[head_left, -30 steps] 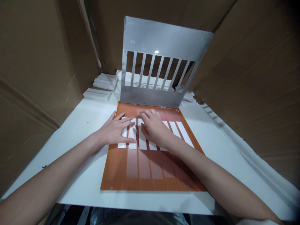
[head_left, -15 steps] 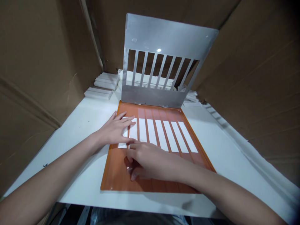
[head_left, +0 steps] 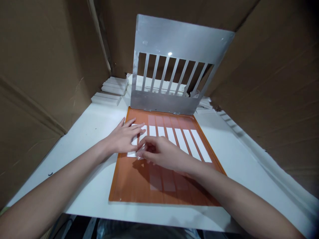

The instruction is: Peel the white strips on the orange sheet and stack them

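Note:
My left hand [head_left: 123, 136] lies flat with fingers spread across the leftmost white strips [head_left: 132, 154], on the left part of the orange board [head_left: 129, 186]. Close beside its thumb, my right hand [head_left: 157, 149] is closed in a pinch on a small clear piece of film [head_left: 140, 156] at the lower end of the second strip. Several white strips stand side by side across the board, the middle ones partly covered by my right hand. Behind them, a grey slotted frame [head_left: 179, 38] stands tilted up from the board's far edge.
White blocks [head_left: 106, 99] are piled at the back left of the white table [head_left: 82, 126]. More white pieces [head_left: 204, 103] lie at the back right behind the frame. Brown cardboard walls [head_left: 37, 59] enclose the table on the left, back and right.
My right hand has risen from the board below the strips and moved up over them, with the clear film now showing in its pinch. My left hand has stayed in place.

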Demonstrator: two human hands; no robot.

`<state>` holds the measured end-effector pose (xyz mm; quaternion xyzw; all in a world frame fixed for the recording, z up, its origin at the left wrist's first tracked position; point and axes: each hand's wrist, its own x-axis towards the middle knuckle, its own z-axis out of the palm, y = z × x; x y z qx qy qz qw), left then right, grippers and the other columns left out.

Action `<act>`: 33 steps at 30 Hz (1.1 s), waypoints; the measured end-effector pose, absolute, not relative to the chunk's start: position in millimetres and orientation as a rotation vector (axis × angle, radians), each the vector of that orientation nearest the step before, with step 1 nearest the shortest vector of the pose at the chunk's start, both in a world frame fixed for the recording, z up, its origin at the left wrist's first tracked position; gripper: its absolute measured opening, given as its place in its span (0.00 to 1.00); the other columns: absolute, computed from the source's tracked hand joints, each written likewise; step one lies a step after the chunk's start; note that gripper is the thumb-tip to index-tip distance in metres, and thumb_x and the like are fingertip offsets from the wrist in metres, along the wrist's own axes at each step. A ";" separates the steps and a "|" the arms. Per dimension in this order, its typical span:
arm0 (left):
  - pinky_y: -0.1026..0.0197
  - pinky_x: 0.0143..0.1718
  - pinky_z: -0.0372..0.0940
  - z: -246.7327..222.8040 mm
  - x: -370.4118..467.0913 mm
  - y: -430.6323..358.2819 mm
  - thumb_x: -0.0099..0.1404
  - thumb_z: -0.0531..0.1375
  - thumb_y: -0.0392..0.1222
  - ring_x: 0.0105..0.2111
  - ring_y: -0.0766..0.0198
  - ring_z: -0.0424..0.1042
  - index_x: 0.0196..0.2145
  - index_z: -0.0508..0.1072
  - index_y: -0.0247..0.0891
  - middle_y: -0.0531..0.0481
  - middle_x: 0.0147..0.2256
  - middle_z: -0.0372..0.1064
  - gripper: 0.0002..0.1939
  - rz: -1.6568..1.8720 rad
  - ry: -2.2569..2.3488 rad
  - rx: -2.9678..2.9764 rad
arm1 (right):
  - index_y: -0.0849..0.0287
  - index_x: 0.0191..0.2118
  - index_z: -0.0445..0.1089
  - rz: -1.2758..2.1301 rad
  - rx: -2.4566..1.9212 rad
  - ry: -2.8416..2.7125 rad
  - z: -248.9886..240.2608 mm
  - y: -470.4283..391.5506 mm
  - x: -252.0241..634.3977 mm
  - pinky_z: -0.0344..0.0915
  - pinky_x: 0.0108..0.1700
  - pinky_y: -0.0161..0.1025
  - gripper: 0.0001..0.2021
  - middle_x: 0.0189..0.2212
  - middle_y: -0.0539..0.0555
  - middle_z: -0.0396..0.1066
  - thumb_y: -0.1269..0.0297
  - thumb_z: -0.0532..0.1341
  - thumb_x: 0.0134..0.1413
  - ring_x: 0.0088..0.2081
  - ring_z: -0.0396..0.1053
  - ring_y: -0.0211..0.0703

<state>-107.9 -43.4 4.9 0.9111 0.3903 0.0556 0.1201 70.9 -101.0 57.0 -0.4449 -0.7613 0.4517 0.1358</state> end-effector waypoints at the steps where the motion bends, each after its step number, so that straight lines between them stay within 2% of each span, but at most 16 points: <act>1: 0.37 0.59 0.35 5.3 -107.9 -43.4 0.62 0.50 0.55 0.62 0.47 0.40 0.52 0.63 0.47 0.57 0.61 0.50 0.22 0.175 1.142 2.657 | 0.60 0.37 0.67 1.332 -1.294 -2.197 57.3 -99.8 71.2 0.61 0.30 0.34 0.07 0.30 0.52 0.71 0.63 0.58 0.53 0.29 0.67 0.35; 5: 0.35 0.58 0.35 6.4 -106.9 -42.7 0.66 0.45 0.51 0.62 0.49 0.41 0.48 0.66 0.49 0.60 0.60 0.52 0.17 0.209 1.180 2.608 | 0.58 0.39 0.66 1.356 -1.282 -2.209 55.5 -95.9 73.8 0.61 0.30 0.34 0.14 0.31 0.51 0.70 0.59 0.65 0.45 0.31 0.66 0.37; 9: 0.35 0.58 0.34 4.6 -104.7 -41.6 0.66 0.46 0.53 0.62 0.49 0.43 0.46 0.68 0.48 0.59 0.58 0.56 0.16 0.248 1.218 2.590 | 0.57 0.38 0.64 1.371 -1.256 -2.190 52.8 -94.0 77.3 0.62 0.30 0.34 0.12 0.30 0.50 0.70 0.59 0.63 0.48 0.30 0.67 0.36; 12: 0.34 0.58 0.33 1.9 -103.3 -40.6 0.67 0.47 0.52 0.62 0.50 0.44 0.45 0.68 0.49 0.59 0.58 0.57 0.16 0.285 1.246 2.578 | 0.57 0.38 0.63 1.438 -1.182 -2.187 53.9 -93.2 78.3 0.64 0.32 0.34 0.12 0.30 0.49 0.71 0.63 0.63 0.47 0.30 0.69 0.36; 16: 0.35 0.58 0.33 -1.2 -102.7 -38.9 0.67 0.47 0.49 0.62 0.51 0.45 0.45 0.68 0.50 0.59 0.57 0.58 0.15 0.295 1.251 2.559 | 0.59 0.34 0.62 1.457 -1.219 -2.156 54.9 -91.2 77.1 0.65 0.29 0.33 0.02 0.27 0.50 0.70 0.68 0.55 0.54 0.26 0.69 0.34; 19: 0.35 0.58 0.33 -1.8 -103.4 -38.0 0.67 0.46 0.47 0.62 0.52 0.46 0.45 0.69 0.49 0.59 0.57 0.58 0.15 0.310 1.244 2.548 | 0.60 0.31 0.63 1.338 -1.261 -2.178 51.0 -88.9 76.6 0.64 0.26 0.31 0.06 0.24 0.49 0.68 0.71 0.51 0.56 0.23 0.68 0.33; 23: 0.35 0.58 0.30 -0.3 -104.9 -38.3 0.67 0.45 0.46 0.62 0.53 0.44 0.45 0.68 0.48 0.59 0.57 0.58 0.15 0.320 1.205 2.558 | 0.61 0.31 0.65 1.304 -1.255 -2.176 48.6 -87.1 77.0 0.63 0.25 0.30 0.08 0.25 0.50 0.68 0.71 0.50 0.56 0.22 0.67 0.31; 33: 0.35 0.59 0.31 3.9 -106.7 -40.1 0.66 0.44 0.42 0.62 0.52 0.42 0.45 0.67 0.46 0.58 0.58 0.56 0.16 0.264 1.166 2.589 | 0.61 0.30 0.62 1.430 -1.329 -2.059 50.9 -86.5 77.0 0.66 0.26 0.31 0.03 0.25 0.51 0.70 0.73 0.53 0.52 0.24 0.69 0.33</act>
